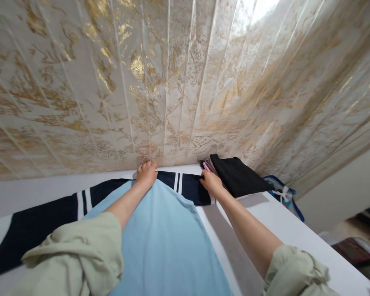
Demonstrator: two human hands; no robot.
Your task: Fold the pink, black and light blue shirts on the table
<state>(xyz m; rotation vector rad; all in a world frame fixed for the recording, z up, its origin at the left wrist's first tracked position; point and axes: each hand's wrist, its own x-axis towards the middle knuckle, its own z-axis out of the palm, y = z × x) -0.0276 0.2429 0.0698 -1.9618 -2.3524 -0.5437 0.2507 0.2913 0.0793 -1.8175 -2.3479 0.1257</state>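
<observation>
A long-sleeved shirt with a light blue body (pixel 166 238) and navy sleeves with white stripes lies spread over the white table. My left hand (pixel 147 173) is closed on the shirt's far edge, where the blue body meets the navy cloth; its fingertips are partly hidden. The right sleeve (pixel 189 187) looks folded short, and my right hand (pixel 211 183) pinches it close to its white-edged end. Off to the left, the other sleeve (pixel 49 213) stretches to the frame's edge, partly behind my forearm.
Just beyond my right hand sits a folded black garment (pixel 242 176), with some pink cloth beside it. A clear bag with blue trim (pixel 285 195) lies at the right edge of the white table (pixel 296 234). A gold-patterned curtain (pixel 172 90) hangs along the table's far side.
</observation>
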